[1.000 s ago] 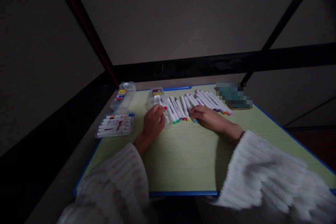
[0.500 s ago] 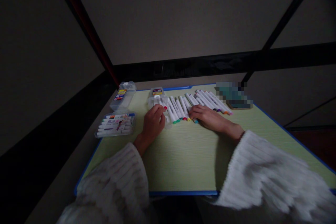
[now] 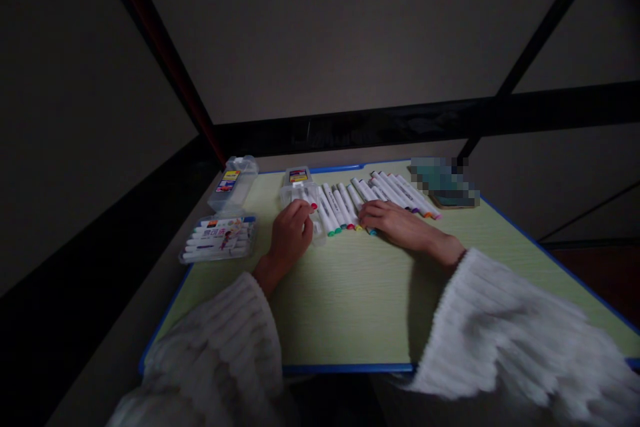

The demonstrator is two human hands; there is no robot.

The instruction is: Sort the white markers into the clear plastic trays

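Note:
A row of white markers (image 3: pixel 342 204) with coloured ends lies across the middle of the table. My left hand (image 3: pixel 291 232) is at the row's left end, its fingers closed at an open clear case (image 3: pixel 319 232); a red-ended marker (image 3: pixel 313 205) shows at its fingertips. Whether the fingers grip the case or the marker is hard to tell. My right hand (image 3: pixel 393 221) rests palm down over the markers in the middle of the row, its fingers bent onto them, with a blue-ended one showing just below the fingertips.
At the left lie an upright-lidded clear case (image 3: pixel 234 191) and a clear case full of markers (image 3: pixel 219 240). A partly blurred flat dark object (image 3: pixel 443 183) lies at the back right. The pale green table (image 3: pixel 350 307) has a blue edge; walls stand behind.
Near my right fingertips, a couple of markers in the middle of the row have shifted slightly left. Both hands are nearly where they were.

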